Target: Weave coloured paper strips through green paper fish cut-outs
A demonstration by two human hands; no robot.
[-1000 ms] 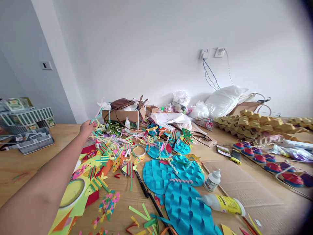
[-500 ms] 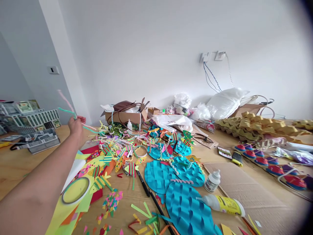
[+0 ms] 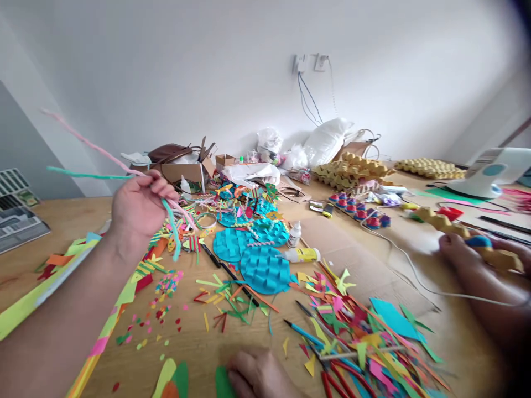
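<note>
My left hand [image 3: 139,207] is raised above the table and closed round a pink pipe cleaner [image 3: 83,138] and a teal pipe cleaner [image 3: 83,176]; their ends stick out to the left, and the teal one also hangs down below the fist. My right hand [image 3: 257,376] lies low at the bottom edge, fingers resting on a green paper piece [image 3: 222,382]. Blue woven paper discs [image 3: 265,268] lie mid-table, beside a yellow glue bottle [image 3: 305,254].
A co-worker's hand [image 3: 456,249] at the right holds a painted egg-carton strip [image 3: 440,221]. Coloured paper scraps [image 3: 352,326] cover the wooden table [image 3: 53,221]. A cardboard box [image 3: 182,171], egg cartons [image 3: 352,166] and bags stand at the back. A white appliance [image 3: 489,171] sits far right.
My left hand has pulled back from the far pile, lifting the pipe cleaners up and towards me. The view has swung right, showing my right hand and the co-worker's hand.
</note>
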